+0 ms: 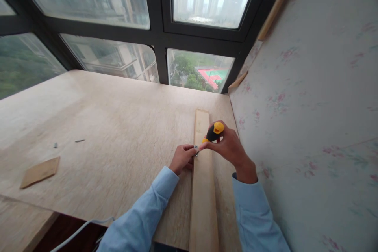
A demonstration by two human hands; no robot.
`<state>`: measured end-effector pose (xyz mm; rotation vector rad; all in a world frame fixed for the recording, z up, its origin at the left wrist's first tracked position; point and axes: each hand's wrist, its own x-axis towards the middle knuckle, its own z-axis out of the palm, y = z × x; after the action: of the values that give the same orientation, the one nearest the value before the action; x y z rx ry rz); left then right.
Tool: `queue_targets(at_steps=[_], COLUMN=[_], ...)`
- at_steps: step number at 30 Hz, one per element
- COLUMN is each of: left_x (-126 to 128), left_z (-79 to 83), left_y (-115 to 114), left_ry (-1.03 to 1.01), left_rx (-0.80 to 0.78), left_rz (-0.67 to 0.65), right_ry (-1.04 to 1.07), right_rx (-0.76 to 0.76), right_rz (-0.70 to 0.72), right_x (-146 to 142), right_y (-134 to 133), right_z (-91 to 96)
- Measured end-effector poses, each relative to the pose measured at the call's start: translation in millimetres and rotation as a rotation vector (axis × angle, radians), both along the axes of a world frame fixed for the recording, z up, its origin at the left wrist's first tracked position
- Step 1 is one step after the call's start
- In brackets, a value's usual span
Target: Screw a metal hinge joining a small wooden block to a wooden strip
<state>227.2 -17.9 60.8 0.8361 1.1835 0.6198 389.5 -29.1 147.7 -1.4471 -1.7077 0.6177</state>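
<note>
A long pale wooden board (203,201) lies lengthwise on the stone-look sill, running away from me toward the window. My right hand (232,145) is wrapped round a screwdriver (215,131) with a black and yellow handle, tilted so its tip points down and left at the board's left edge. At that spot sits a small metal bracket (196,147). My left hand (183,157) pinches the bracket against the board between thumb and fingers. The screwdriver's tip and any screw under it are too small to make out.
Left on the sill (118,134) lie a flat piece of thin wood (40,172), a small metal piece (55,145) and a thin pointed item (79,140). A white cable (82,226) hangs at the front edge. Flowered wallpaper (307,126) rises close on the right; framed windows (203,67) stand behind.
</note>
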Motion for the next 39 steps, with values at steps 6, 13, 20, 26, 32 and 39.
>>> queue_targets(at_steps=[6, 13, 20, 26, 32, 39], left_x=[-2.1, -2.6, -3.1, -2.6, -2.4, -2.7], left_z=[-5.1, -4.0, -3.9, -2.7, -2.6, -6.9], left_y=[1.9, 2.5, 2.0, 1.6, 1.6, 2.9], left_ry=[-0.017, -0.003, 0.006, 0.010, 0.010, 0.008], left_rx=[0.003, -0.011, 0.002, -0.006, 0.004, -0.010], left_rz=[-0.009, -0.025, -0.028, -0.029, -0.032, -0.022], right_ry=[0.186, 0.134, 0.133, 0.220, -0.008, 0.162], right_rx=[-0.028, -0.111, -0.044, -0.177, 0.000, -0.153], right_rz=[0.346, 0.235, 0.325, 0.431, 0.122, 0.396], right_x=[9.8, 14.5, 11.9, 24.1, 15.1, 21.5], right_y=[-10.4, -14.3, -13.9, -19.1, -9.3, -17.4], right_z=[5.2, 17.3, 10.6, 16.1, 8.9, 13.6])
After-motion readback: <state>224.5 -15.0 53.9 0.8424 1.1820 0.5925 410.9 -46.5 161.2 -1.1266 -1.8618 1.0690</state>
